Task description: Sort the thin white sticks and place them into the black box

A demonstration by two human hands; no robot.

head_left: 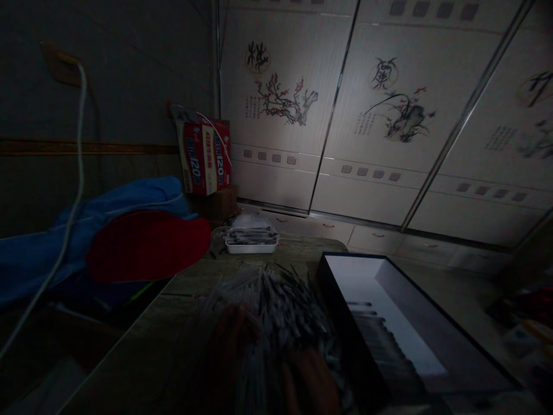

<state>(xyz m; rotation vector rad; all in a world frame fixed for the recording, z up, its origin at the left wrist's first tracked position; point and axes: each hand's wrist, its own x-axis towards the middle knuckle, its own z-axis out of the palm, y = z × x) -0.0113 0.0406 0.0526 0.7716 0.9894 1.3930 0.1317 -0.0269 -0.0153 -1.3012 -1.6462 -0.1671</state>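
The light is very dim. Low in the middle of the view, my left hand (pixel 231 331) is closed, with a thin pale pen-like stick (pixel 252 319) apparently between its fingertips. My right hand (pixel 313 380) is lower and to the right, over the near edge of the heap. Its thumb and fingers look apart, and I see nothing held in them. Around and beyond both hands lies a loose pile of slender pen parts: clear, pale tubes (pixel 233 288) to the left and dark-ended ones (pixel 296 300) to the right. Finer detail is lost in shadow.
A dark-rimmed box (pixel 415 305) with a white inside stands at the right, a row of pens (pixel 384 340) in it. A white tray (pixel 252 248) of thin sticks sits at the table's far end. Left are a red oval (pixel 149 245), blue cloth (pixel 125 199) and a hanging white cable (pixel 81 144).
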